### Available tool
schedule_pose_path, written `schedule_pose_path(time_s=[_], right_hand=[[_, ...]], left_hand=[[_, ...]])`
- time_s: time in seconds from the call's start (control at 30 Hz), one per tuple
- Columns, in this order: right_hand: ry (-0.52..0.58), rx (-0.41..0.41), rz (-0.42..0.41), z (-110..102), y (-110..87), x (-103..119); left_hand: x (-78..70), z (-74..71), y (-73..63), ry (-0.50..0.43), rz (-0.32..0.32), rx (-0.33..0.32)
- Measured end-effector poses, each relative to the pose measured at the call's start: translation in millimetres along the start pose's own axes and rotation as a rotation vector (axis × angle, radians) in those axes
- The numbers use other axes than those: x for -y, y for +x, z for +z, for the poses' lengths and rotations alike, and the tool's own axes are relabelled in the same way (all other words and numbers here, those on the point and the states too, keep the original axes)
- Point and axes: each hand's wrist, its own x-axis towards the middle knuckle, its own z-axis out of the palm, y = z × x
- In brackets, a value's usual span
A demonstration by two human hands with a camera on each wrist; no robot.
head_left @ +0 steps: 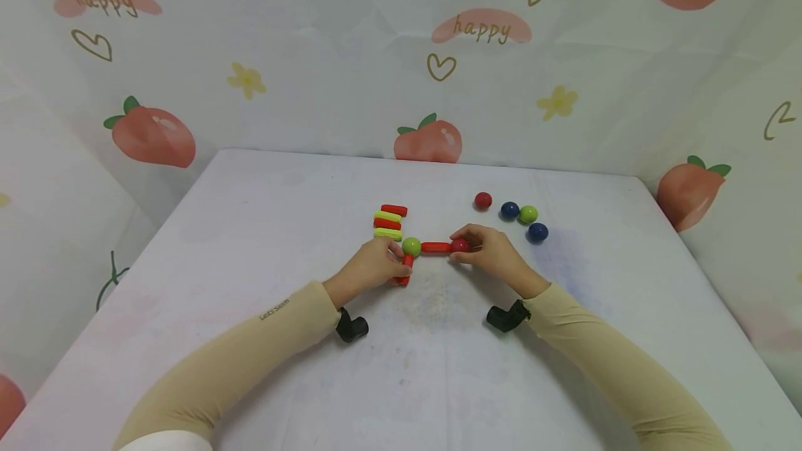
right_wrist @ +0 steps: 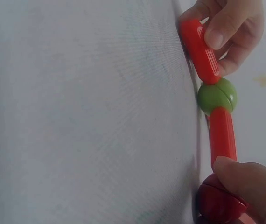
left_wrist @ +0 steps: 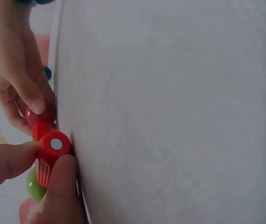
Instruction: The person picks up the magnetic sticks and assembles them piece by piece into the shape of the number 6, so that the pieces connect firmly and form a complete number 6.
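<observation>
My left hand (head_left: 374,264) pinches a red rod (right_wrist: 199,50) between thumb and fingers. A round pale disc shows on the rod's near end in the left wrist view. Its far end meets a green ball (head_left: 411,247). From that ball a second red rod (head_left: 436,248) runs right to a dark red ball (right_wrist: 219,201), forming a bent chain low over the table. My right hand (head_left: 498,252) grips the red ball, thumb on one side and fingers on the other; its thumb tip overlaps the second rod's end in the right wrist view.
Red and yellow-green rods (head_left: 388,234) lie stacked in a row just behind my left hand. Beyond my right hand are a loose red ball (head_left: 483,201), two dark blue balls (head_left: 537,232) and a green ball (head_left: 529,214). White cloth covers the table (head_left: 413,381).
</observation>
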Motion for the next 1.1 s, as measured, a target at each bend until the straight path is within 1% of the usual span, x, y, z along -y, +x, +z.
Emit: schedule_pose_path(time_s=[0.27, 0.5, 0.6, 0.73, 0.83, 0.93, 1.0, 1.1], right_hand=[[-0.001, -0.011, -0.026, -0.2, 0.3, 1.3], [-0.013, -0.007, -0.020, 0.0, 0.5, 1.8], [-0.011, -0.004, -0.015, 0.0, 0.6, 1.7], [-0.012, 0.001, -0.006, 0.1, 0.8, 1.3], [-0.012, 0.007, 0.001, -0.2, 0.9, 1.2], [-0.011, 0.012, 0.010, -1.0, 0.7, 1.4], [-0.012, 0.014, 0.015, -1.4, 0.3, 1.8], [-0.013, 0.017, 0.017, -1.3, 0.0, 2.1]], left_hand=[[-1.0, 1.2, 3.8, -0.003, -0.029, -0.004], [-4.7, 1.6, 5.9, 0.018, -0.069, -0.003], [-5.7, 2.8, 6.9, 0.006, -0.083, -0.007], [-3.7, 3.8, 9.2, -0.018, -0.080, -0.006], [-0.6, 2.4, 9.5, -0.032, -0.051, 0.007], [1.2, 0.1, 7.6, -0.020, -0.007, 0.023], [1.9, -0.9, 6.2, 0.011, 0.031, 0.028], [2.8, -1.9, 5.2, 0.048, 0.066, 0.033]])
